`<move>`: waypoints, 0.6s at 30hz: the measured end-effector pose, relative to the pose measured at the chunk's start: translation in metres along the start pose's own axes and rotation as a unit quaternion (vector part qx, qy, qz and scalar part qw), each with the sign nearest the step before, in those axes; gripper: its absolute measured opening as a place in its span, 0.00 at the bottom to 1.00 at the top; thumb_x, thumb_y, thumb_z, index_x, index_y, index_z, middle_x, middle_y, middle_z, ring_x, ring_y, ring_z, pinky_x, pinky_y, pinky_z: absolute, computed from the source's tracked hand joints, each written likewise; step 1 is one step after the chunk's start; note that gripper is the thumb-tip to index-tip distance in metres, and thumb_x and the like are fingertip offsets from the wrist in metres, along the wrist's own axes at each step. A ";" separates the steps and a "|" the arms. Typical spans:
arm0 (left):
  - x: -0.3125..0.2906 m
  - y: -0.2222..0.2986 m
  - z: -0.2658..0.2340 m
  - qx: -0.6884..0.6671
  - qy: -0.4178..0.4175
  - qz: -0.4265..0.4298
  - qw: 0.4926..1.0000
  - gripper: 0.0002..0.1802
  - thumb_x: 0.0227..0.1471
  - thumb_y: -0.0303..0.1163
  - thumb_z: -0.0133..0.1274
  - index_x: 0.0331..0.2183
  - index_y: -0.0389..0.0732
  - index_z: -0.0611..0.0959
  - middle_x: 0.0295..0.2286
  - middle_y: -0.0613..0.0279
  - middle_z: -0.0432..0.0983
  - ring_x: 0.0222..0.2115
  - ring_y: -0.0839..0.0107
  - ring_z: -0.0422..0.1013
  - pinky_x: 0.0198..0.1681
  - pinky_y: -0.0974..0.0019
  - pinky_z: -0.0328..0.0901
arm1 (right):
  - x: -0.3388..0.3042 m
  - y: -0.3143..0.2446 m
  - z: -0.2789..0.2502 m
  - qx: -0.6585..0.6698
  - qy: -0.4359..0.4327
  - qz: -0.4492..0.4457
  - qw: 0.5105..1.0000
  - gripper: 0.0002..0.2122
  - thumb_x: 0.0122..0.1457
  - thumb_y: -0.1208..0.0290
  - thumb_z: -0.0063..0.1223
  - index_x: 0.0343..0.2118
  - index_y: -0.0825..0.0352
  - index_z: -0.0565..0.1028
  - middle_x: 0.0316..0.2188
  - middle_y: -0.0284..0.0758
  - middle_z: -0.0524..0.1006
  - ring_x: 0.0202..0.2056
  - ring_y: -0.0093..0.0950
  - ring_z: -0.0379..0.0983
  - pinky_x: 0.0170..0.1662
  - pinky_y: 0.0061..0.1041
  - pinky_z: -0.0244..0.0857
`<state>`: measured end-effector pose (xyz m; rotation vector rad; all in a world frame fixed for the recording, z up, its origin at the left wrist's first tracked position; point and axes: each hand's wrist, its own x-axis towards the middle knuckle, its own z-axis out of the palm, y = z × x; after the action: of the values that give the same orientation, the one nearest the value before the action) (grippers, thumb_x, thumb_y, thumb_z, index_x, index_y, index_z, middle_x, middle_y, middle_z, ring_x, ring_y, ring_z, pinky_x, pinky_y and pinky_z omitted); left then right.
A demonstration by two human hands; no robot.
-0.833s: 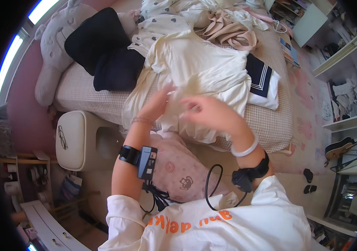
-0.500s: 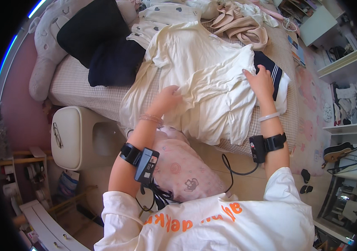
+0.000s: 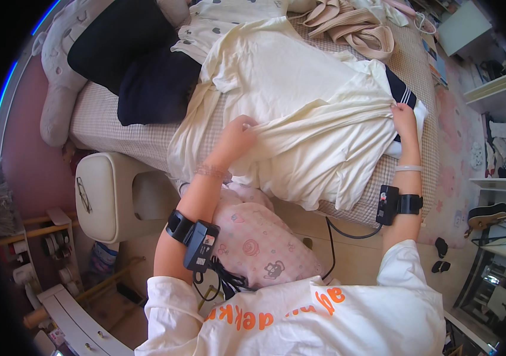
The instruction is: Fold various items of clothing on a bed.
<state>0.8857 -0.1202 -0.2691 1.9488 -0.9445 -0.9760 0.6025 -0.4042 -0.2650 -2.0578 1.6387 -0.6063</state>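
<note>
A cream long-sleeved top [image 3: 271, 74] lies spread and wrinkled on the bed in front of me. My left hand [image 3: 233, 144] is closed on a gathered fold of it near the bed's front edge. Further right, my right hand [image 3: 405, 121] pinches the cloth at the top's right side. Between the two hands the fabric is drawn into long taut creases. Partly under the top's right edge lies a navy and white garment [image 3: 399, 89] with white stripes; the rest of it is hidden.
Dark folded clothes [image 3: 155, 89] lie on the checked bed [image 3: 102, 110] to the left, a beige ribbed garment [image 3: 348, 29] at the back. A cream stool [image 3: 96, 196] bearing glasses stands front left. Pink printed cloth [image 3: 259, 243] covers my lap. Cables [image 3: 331, 249] hang from my wrist devices.
My right hand has moved right and closed on the top, pulling its cloth rightward into stretched folds. My left hand stays in nearly the same place, holding the fabric.
</note>
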 end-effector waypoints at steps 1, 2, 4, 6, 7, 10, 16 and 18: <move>-0.002 0.000 0.000 0.034 0.009 0.014 0.999 0.15 0.39 0.26 0.47 0.35 0.36 0.73 0.22 0.62 0.71 0.22 0.77 0.66 0.25 0.74 0.61 | -0.002 -0.009 0.000 -0.036 0.031 -0.015 0.999 0.17 0.52 0.59 0.45 0.32 0.71 0.73 0.28 0.45 0.74 0.33 0.38 0.71 0.38 0.29 0.62; -0.004 0.001 0.000 0.054 0.013 0.021 0.998 0.15 0.39 0.26 0.47 0.35 0.37 0.73 0.22 0.62 0.71 0.22 0.77 0.66 0.25 0.74 0.61 | -0.005 -0.019 -0.002 -0.071 0.061 -0.030 0.995 0.17 0.51 0.59 0.45 0.33 0.71 0.72 0.28 0.46 0.74 0.34 0.39 0.70 0.39 0.30 0.62; -0.008 0.009 0.003 0.091 0.017 0.040 0.995 0.14 0.40 0.26 0.47 0.34 0.37 0.73 0.21 0.62 0.71 0.21 0.76 0.66 0.25 0.74 0.61 | 0.000 -0.036 -0.007 -0.056 0.088 -0.060 0.993 0.21 0.49 0.53 0.46 0.37 0.69 0.70 0.32 0.44 0.74 0.36 0.40 0.69 0.40 0.32 0.62; -0.010 0.017 0.003 0.074 0.004 0.013 0.997 0.14 0.39 0.26 0.48 0.34 0.37 0.74 0.23 0.55 0.72 0.25 0.67 0.69 0.29 0.69 0.63 | 0.005 -0.054 -0.002 -0.087 0.135 -0.117 0.980 0.23 0.48 0.51 0.46 0.38 0.68 0.69 0.34 0.42 0.73 0.37 0.40 0.69 0.41 0.33 0.62; -0.010 0.018 0.003 0.065 -0.003 -0.001 0.998 0.14 0.39 0.27 0.49 0.34 0.38 0.74 0.24 0.52 0.73 0.28 0.63 0.70 0.31 0.66 0.63 | 0.007 -0.063 0.006 -0.103 0.140 -0.098 0.980 0.23 0.48 0.51 0.47 0.39 0.67 0.69 0.35 0.42 0.73 0.38 0.40 0.69 0.41 0.33 0.62; -0.008 0.017 -0.004 0.068 0.042 -0.044 0.996 0.13 0.39 0.27 0.48 0.33 0.37 0.74 0.25 0.50 0.73 0.28 0.62 0.70 0.32 0.66 0.63 | 0.019 -0.080 0.021 -0.118 0.109 -0.052 0.986 0.23 0.47 0.50 0.47 0.39 0.66 0.69 0.35 0.42 0.73 0.39 0.40 0.69 0.41 0.35 0.62; -0.013 0.015 -0.006 0.069 0.051 -0.024 0.996 0.14 0.40 0.25 0.45 0.34 0.37 0.74 0.25 0.49 0.73 0.29 0.62 0.70 0.32 0.65 0.63 | 0.052 -0.068 0.020 0.056 0.202 -0.061 0.976 0.14 0.52 0.60 0.43 0.34 0.67 0.67 0.32 0.47 0.73 0.36 0.46 0.69 0.39 0.38 0.62; -0.015 0.013 -0.008 0.074 0.068 -0.005 0.995 0.14 0.39 0.25 0.45 0.33 0.37 0.74 0.23 0.51 0.73 0.25 0.63 0.70 0.29 0.66 0.63 | 0.055 -0.060 0.022 0.095 0.247 -0.076 0.961 0.13 0.53 0.62 0.42 0.34 0.67 0.67 0.33 0.49 0.72 0.36 0.47 0.68 0.39 0.38 0.61</move>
<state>0.8829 -0.1110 -0.2501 2.1161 -0.9537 -0.7869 0.6738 -0.4442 -0.2435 -2.0048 1.5970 -1.3664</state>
